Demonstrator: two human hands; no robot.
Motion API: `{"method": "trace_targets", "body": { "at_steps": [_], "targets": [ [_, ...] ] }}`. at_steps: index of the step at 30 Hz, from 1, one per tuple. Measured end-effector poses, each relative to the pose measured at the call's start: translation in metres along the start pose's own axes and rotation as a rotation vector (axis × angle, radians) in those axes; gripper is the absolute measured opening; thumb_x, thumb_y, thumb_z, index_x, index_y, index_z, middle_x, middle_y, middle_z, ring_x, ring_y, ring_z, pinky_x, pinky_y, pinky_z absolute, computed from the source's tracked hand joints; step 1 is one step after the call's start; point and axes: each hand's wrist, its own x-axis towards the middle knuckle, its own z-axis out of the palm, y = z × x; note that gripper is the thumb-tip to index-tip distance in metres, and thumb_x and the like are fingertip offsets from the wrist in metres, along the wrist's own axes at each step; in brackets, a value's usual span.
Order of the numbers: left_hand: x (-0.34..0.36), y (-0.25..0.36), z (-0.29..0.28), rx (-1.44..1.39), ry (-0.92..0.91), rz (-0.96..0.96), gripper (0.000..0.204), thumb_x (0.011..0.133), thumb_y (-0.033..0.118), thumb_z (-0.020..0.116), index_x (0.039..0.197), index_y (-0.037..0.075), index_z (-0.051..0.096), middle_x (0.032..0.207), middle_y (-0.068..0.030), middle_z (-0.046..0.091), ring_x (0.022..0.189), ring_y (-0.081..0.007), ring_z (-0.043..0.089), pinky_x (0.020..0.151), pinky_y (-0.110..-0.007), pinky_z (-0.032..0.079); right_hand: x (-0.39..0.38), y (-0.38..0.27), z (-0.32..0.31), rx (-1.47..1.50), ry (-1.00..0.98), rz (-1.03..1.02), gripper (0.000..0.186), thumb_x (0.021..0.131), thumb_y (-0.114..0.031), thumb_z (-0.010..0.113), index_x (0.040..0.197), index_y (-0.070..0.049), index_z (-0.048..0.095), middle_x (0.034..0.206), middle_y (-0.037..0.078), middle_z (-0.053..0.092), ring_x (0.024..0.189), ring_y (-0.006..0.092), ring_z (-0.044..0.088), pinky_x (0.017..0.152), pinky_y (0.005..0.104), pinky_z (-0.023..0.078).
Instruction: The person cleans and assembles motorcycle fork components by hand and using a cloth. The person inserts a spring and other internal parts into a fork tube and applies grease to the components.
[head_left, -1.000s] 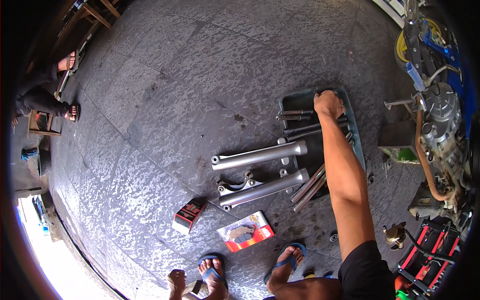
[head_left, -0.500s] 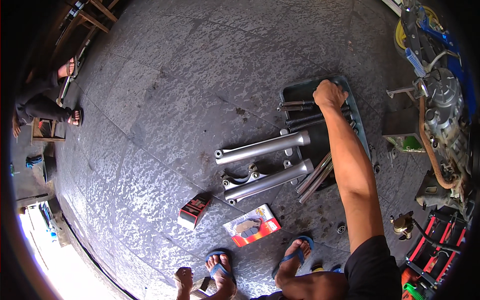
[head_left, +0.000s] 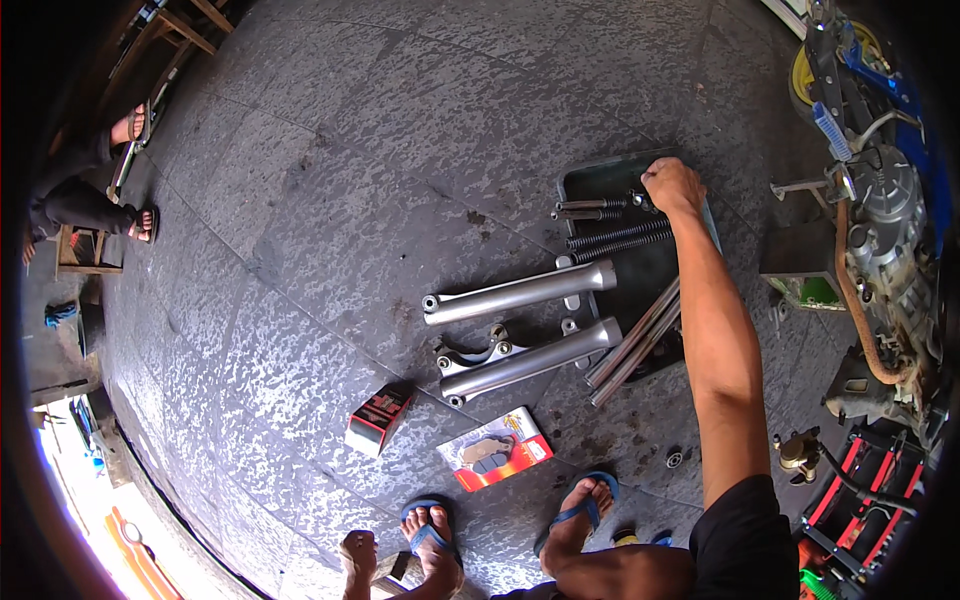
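Left hand sat low beside the left foot, well apart from the tray; could not tell its grip. Beyond, two springs ran crosswise in the tray; past them, small metal fittings lay just left of the nearer right hand, fingers curled, contents hidden.

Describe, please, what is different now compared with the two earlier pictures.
The right hand has moved rightward over the tray, bringing small metal parts into sight. An orange object has appeared in the bright opening at lower left. No grasp or release can be made out. The springs, silver fork legs and left hand stayed in place.
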Motion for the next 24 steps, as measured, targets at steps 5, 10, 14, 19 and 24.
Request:
{"method": "trace_targets", "body": {
  "at_steps": [5, 10, 14, 19, 24],
  "targets": [
    [0.002, 0.005, 0.0, 0.033, 0.0, -0.029, 0.019, 0.088, 0.018, 0.064, 0.085, 0.0, 0.067, 0.066, -0.0089, 0.069, 0.054, -0.0143, 0.064, 0.05, -0.029, 0.05, 0.003, 0.011, -0.001, -0.006, 0.021, -0.023, 0.022, 0.09, -0.021, 0.064, 0.109, -0.026, 0.075, 0.12, 0.005, 0.072, 0.119, 0.0306, 0.063, 0.102, 0.0431, 0.048],
    [0.001, 0.004, 0.001, 0.073, 0.014, -0.028, 0.02, 0.088, 0.019, 0.065, 0.085, 0.0, 0.068, 0.066, -0.0092, 0.069, 0.055, -0.015, 0.064, 0.05, -0.03, 0.05, 0.001, 0.035, -0.005, 0.027, -0.03, -0.232, 0.022, 0.088, -0.016, 0.066, 0.107, -0.021, 0.075, 0.115, 0.011, 0.072, 0.112, 0.0332, 0.065, 0.097, 0.0452, 0.05],
    [0.002, -0.001, 0.002, 0.084, 0.001, -0.05, 0.02, 0.088, 0.019, 0.065, 0.085, 0.0, 0.068, 0.065, -0.0095, 0.069, 0.056, -0.0155, 0.065, 0.052, -0.03, 0.05, -0.008, 0.045, 0.005, -0.044, 0.024, -0.359, 0.021, 0.086, -0.01, 0.069, 0.103, -0.019, 0.076, 0.115, 0.011, 0.071, 0.112, 0.0345, 0.063, 0.1, 0.0448, 0.048],
    [0.008, -0.001, 0.001, 0.093, 0.029, -0.004, 0.02, 0.088, 0.019, 0.065, 0.083, 0.0, 0.069, 0.064, -0.0101, 0.069, 0.056, -0.0154, 0.066, 0.053, -0.03, 0.051, -0.012, 0.049, 0.014, -0.071, 0.108, -0.455, 0.016, 0.084, -0.012, 0.072, 0.098, -0.019, 0.076, 0.114, 0.007, 0.07, 0.115, 0.0334, 0.059, 0.103, 0.0456, 0.044],
    [0.007, 0.011, 0.003, 0.129, 0.064, -0.018, 0.02, 0.087, 0.019, 0.063, 0.084, 0.0, 0.07, 0.064, -0.0105, 0.07, 0.055, -0.0151, 0.066, 0.053, -0.031, 0.05, -0.001, 0.056, 0.021, -0.082, 0.099, -0.517, 0.013, 0.083, -0.015, 0.074, 0.096, -0.019, 0.076, 0.111, 0.006, 0.07, 0.111, 0.0332, 0.061, 0.1, 0.046, 0.046]
  ]
}}
